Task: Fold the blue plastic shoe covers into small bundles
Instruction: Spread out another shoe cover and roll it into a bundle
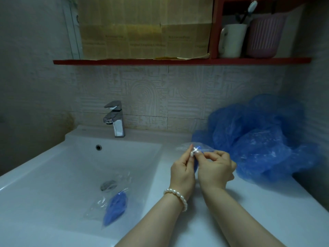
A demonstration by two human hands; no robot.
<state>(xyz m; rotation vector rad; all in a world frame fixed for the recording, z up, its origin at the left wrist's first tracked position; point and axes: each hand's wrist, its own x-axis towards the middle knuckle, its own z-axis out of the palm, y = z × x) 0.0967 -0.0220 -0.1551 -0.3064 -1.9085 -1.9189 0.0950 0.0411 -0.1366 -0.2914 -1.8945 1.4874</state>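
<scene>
Pinching a small bundle [195, 151] between both hands over the counter [267, 202], right of the sink [53, 175]. My left hand [182, 172] and right hand [214, 169] both nip its top with fingertips. Loose covers [258, 139] piled at right against the wall. One bagged bundle [115, 207] lies in the sink.

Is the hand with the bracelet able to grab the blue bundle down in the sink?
Probably yes. The bundle lies uncovered in the sink, with nothing between it and the left hand. But that hand is now pinching a shoe cover, so it must let go first.
</scene>
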